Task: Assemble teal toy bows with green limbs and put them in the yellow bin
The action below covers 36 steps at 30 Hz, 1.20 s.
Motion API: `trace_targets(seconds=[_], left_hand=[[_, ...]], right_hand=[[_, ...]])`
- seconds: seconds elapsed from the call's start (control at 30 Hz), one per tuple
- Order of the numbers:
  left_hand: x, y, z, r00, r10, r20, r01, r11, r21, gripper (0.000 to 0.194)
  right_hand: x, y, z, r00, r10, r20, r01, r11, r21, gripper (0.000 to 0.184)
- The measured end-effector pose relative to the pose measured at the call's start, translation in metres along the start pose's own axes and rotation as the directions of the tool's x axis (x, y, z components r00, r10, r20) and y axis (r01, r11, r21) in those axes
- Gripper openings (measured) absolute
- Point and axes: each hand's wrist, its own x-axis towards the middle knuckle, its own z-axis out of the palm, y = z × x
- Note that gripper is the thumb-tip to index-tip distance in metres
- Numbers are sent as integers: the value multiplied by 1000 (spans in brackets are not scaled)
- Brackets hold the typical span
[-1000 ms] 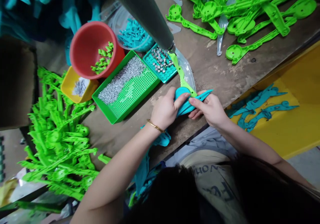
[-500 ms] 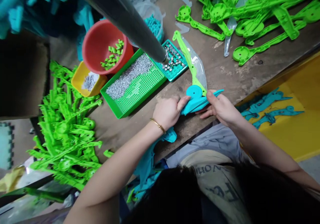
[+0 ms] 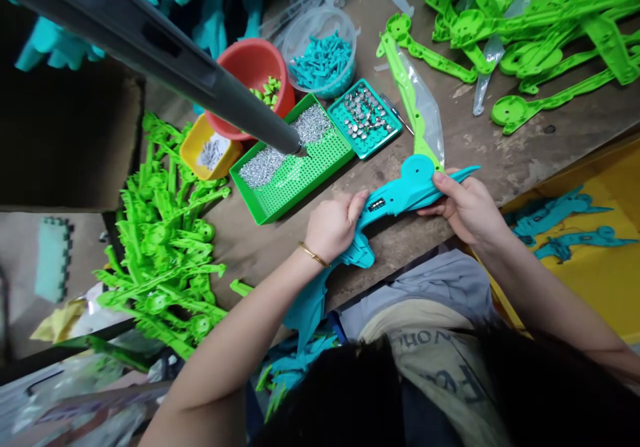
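Note:
My left hand (image 3: 333, 224) is closed round the blue grip of a plastic toy folding knife (image 3: 400, 194). At its other end my right hand (image 3: 465, 204) pinches the pointed blue part between thumb and fingers. A green arm with a clear blade (image 3: 425, 107) sticks up and away from the knife's round blue joint. In the blue grip a small dark slot with metallic bits shows. Under my left wrist another blue plastic part (image 3: 307, 307) hangs at the table edge, partly hidden by my forearm.
A dark grey tapered tool (image 3: 200, 80) slants above a green basket (image 3: 295, 200) of small metal pieces. Close by are a teal tray (image 3: 395, 130) of metal discs, red bowl (image 3: 230, 60), yellow tub (image 3: 225, 167) and clear tub (image 3: 345, 80). Green parts (image 3: 165, 247) heap left; more (image 3: 530, 54) lie right.
The toy knife has turned and moved slightly right, so more of its blue grip shows between my hands. The view has shifted, and the grey tool's tip now appears over the green basket.

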Motion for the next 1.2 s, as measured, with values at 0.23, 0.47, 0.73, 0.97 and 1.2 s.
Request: trace_targets(seconds=[0.23, 0.47, 0.73, 0.97, 1.2], left_hand=[[11, 15, -2, 1000, 6, -27, -5, 999, 36, 53], [-22, -17, -12, 995, 30, -99, -46, 986, -163, 42], [-55, -44, 9, 986, -167, 5, 167, 981, -96, 45], [-49, -32, 3, 989, -147, 4, 147, 988, -53, 50], [-73, -46, -6, 993, -67, 97, 74, 995, -74, 46]], right_hand=[[-4, 14, 20, 984, 148, 102, -162, 976, 145, 51], [0, 14, 30, 999, -42, -23, 44, 991, 125, 38], [14, 2, 19, 994, -106, -18, 107, 991, 74, 53], [-16, 51, 56, 972, 104, 212, 19, 861, -509, 57], [-15, 43, 60, 971, -167, 171, 231, 842, -487, 53]])
